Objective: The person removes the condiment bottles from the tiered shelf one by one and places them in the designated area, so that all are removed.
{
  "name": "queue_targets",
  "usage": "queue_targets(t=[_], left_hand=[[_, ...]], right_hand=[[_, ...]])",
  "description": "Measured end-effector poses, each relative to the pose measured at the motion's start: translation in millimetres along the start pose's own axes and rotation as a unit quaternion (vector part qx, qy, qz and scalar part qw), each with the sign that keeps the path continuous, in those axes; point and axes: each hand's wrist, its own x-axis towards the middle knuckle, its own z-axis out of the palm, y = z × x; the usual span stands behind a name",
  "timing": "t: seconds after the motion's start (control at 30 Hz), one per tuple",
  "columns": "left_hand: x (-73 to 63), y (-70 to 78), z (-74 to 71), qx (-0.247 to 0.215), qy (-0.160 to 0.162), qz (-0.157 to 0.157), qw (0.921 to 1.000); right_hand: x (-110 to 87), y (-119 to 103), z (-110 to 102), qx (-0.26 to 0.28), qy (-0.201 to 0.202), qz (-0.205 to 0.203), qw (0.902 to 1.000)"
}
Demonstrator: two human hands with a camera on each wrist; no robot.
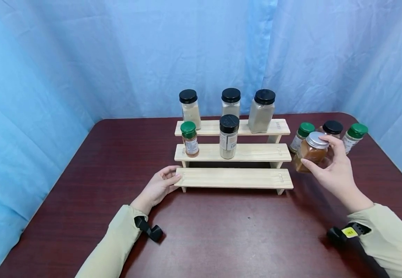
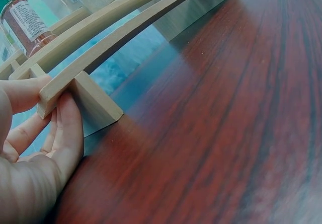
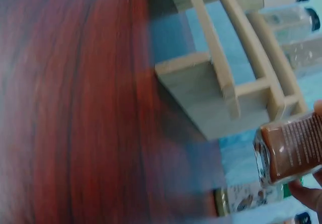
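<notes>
My left hand (image 1: 159,184) pinches the left end of the lowest step of a three-tier wooden rack (image 1: 234,178), thumb on top and fingers beneath, as the left wrist view shows. My right hand (image 1: 336,170) holds a square spice jar (image 1: 314,152) with a silver lid and brown contents, lifted off the table at the rack's right side. On the middle step stand a green-capped jar (image 1: 190,139) and a black-capped jar (image 1: 228,137). Along the top step are three black-capped jars, one at the left (image 1: 190,110), one mid-way (image 1: 230,102) and one at the right (image 1: 261,112).
Behind the held jar stand a green-capped jar (image 1: 303,135), a black-capped jar (image 1: 332,128) and another green-capped jar (image 1: 355,136). The dark red wooden table (image 1: 222,231) extends in front of the rack. Blue curtains (image 1: 187,46) hang behind it and at both sides.
</notes>
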Motion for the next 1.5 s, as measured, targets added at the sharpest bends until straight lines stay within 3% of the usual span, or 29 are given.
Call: queue_targets(t=[0.27, 0.63, 1.5], left_hand=[[0.0, 0.0, 0.6, -0.004, 0.0, 0.004, 1.0], [0.6, -1.3, 0.1, 0.004, -0.002, 0.003, 1.0], [0.8, -2.2, -1.3, 0.0, -0.006, 0.006, 1.0]], right_hand=[[-0.3, 25, -4, -0.024, -0.043, 0.018, 0.9986], [2.4, 42, -5, -0.059, -0.073, 0.045, 0.9945], [8.0, 47, -5, -0.038, -0.101, 0.04, 0.9933]])
